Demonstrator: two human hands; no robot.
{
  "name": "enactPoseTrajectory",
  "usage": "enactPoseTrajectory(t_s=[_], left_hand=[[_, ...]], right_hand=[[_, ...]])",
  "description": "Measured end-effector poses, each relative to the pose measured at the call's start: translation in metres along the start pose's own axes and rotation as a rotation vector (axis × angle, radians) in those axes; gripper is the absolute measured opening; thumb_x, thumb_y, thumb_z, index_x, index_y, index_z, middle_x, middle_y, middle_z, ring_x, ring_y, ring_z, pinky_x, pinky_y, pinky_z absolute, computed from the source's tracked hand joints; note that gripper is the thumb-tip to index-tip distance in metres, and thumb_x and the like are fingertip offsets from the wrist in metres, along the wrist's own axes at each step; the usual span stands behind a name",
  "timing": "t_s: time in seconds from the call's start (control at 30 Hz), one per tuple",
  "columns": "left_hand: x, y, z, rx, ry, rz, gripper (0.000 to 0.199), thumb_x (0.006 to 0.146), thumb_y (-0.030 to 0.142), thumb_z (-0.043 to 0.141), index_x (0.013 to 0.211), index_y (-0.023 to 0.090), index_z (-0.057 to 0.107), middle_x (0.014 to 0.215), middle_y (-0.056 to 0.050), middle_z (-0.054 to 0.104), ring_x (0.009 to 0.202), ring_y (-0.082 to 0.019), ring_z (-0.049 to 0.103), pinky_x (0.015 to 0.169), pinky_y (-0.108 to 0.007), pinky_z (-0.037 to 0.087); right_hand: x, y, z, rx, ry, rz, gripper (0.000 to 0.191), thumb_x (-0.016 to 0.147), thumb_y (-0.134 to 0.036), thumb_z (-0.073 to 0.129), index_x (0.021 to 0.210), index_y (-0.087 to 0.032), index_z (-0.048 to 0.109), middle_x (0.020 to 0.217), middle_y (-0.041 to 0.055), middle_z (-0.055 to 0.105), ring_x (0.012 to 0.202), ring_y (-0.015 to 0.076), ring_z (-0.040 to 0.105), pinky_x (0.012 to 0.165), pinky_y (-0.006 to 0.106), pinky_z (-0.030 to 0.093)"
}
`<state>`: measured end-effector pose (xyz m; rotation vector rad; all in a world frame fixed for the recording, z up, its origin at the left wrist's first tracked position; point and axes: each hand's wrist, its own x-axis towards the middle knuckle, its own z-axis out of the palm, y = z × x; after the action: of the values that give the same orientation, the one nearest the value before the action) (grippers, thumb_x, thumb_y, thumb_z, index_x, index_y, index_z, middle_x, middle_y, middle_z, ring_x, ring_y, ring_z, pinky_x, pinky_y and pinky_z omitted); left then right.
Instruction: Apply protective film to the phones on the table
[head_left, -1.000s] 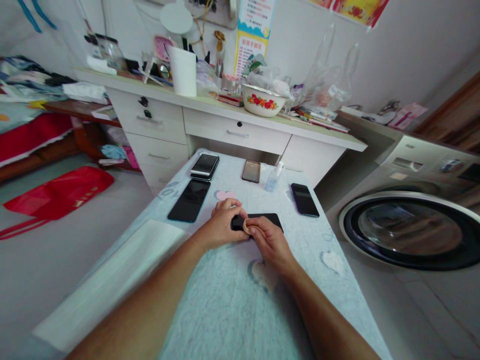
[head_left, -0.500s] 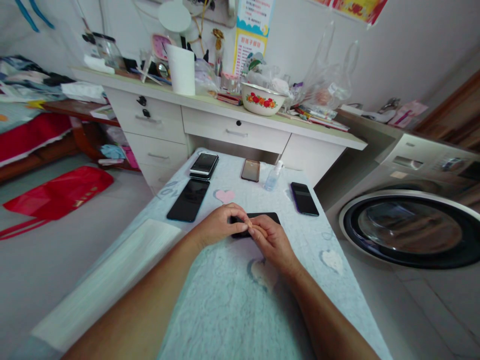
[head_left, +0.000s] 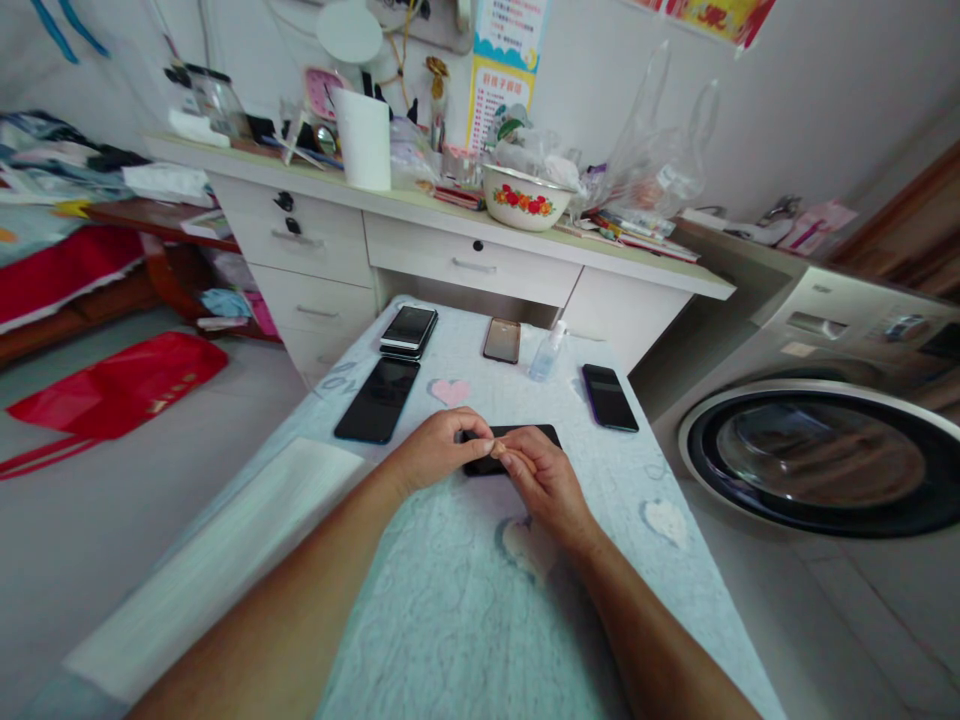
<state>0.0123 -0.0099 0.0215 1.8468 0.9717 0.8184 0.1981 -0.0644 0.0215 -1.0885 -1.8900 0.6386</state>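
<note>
Over a dark phone [head_left: 482, 467] lying flat in the middle of the table, my two hands meet fingertip to fingertip. My left hand [head_left: 442, 445] comes in from the left, its thumb and forefinger pinched together. Curled fingers and a pressed thumb close my right hand [head_left: 546, 478] beside it. Whatever lies between the fingertips, if anything, is too small to make out. The hands cover part of the phone. A larger black phone [head_left: 377, 400] lies to the left, below a stack of phones [head_left: 409, 328].
At the far side stand a brown phone case [head_left: 502, 340] and a clear spray bottle [head_left: 547, 355]. Another phone [head_left: 610, 398] lies at the right edge. A whitish strip [head_left: 217, 560] runs along the left edge. A washing machine [head_left: 817, 330] stands right, drawers [head_left: 472, 255] behind.
My fingertips have shifted slightly over the phone, the left ones a little to the left. Both hands stay closed, and the other things have not moved.
</note>
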Motion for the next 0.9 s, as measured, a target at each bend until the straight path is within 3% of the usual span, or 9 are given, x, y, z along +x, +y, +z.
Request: enactPoseTrajectory(t_s=[0.23,0.43,0.63,0.77,0.9], left_hand=[[-0.001,0.001,0.002,-0.016,0.031,0.028,0.014,0.078,0.027,0.057,0.073,0.017,0.066,0.079,-0.002,0.066,0.084,-0.017,0.06,0.082,-0.029,0.045],[-0.001,0.006,0.002,-0.015,0.031,0.006,0.012,0.076,0.026,0.059,0.071,0.017,0.065,0.077,-0.001,0.066,0.083,-0.017,0.06,0.08,-0.029,0.046],[0.002,0.0,0.001,0.013,0.144,-0.012,0.014,0.076,0.029,0.059,0.078,0.017,0.065,0.08,-0.001,0.066,0.082,-0.018,0.061,0.081,-0.03,0.046],[0.003,-0.007,0.001,0.095,0.23,-0.022,0.013,0.076,0.028,0.057,0.078,0.018,0.064,0.083,-0.001,0.068,0.084,-0.019,0.061,0.086,-0.033,0.046],[0.004,-0.014,0.001,0.238,0.289,-0.019,0.012,0.075,0.025,0.055,0.081,0.019,0.064,0.093,-0.003,0.069,0.098,-0.023,0.06,0.096,-0.039,0.042]], right_hand=[[-0.001,0.001,0.0,0.05,-0.08,-0.009,0.018,0.095,-0.03,0.049,0.1,-0.022,0.065,0.106,0.006,0.061,0.097,0.0163,0.058,0.087,0.03,0.046],[0.0,0.002,-0.002,0.017,-0.104,0.007,0.022,0.096,-0.033,0.047,0.099,-0.023,0.066,0.092,0.0041,0.062,0.086,0.0158,0.059,0.079,0.029,0.047],[-0.002,0.011,-0.002,-0.194,0.003,-0.006,0.024,0.095,-0.031,0.047,0.107,-0.026,0.067,0.092,0.005,0.056,0.082,0.0171,0.056,0.074,0.03,0.045],[-0.001,0.013,-0.001,-0.354,-0.008,0.006,0.024,0.095,-0.03,0.045,0.103,-0.027,0.068,0.093,0.0054,0.056,0.084,0.0194,0.054,0.073,0.031,0.044],[-0.001,0.012,0.003,-0.453,-0.043,-0.02,0.021,0.095,-0.029,0.047,0.099,-0.029,0.068,0.09,0.005,0.058,0.084,0.0198,0.053,0.073,0.03,0.043]])
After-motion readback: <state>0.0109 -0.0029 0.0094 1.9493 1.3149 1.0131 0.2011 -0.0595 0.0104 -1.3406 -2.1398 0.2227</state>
